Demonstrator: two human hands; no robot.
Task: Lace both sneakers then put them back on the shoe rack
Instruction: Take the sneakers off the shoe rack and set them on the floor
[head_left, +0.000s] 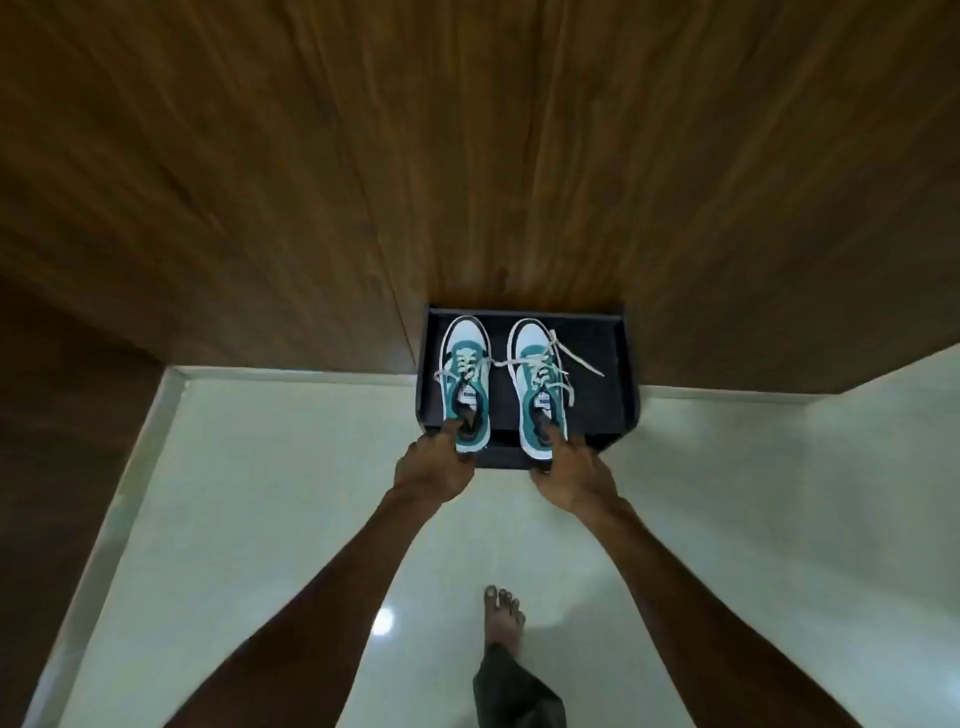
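Observation:
Two teal and white sneakers lie side by side, toes pointing away from me, over a black pull-out shoe rack tray (626, 374) at the foot of a wooden cabinet. My left hand (434, 465) grips the heel of the left sneaker (467, 382), fingers inside its opening. My right hand (571, 470) holds the heel of the right sneaker (537, 384) the same way. Both shoes are laced with white laces; loose ends trail between the shoes and off to the right (582, 358). Whether the soles touch the tray I cannot tell.
A tall wood-panelled cabinet front (467, 156) rises behind the tray. A pale glossy tiled floor (260, 493) spreads below. My bare right foot (501, 616) and a dark trouser leg stand behind my hands, at the bottom of the view.

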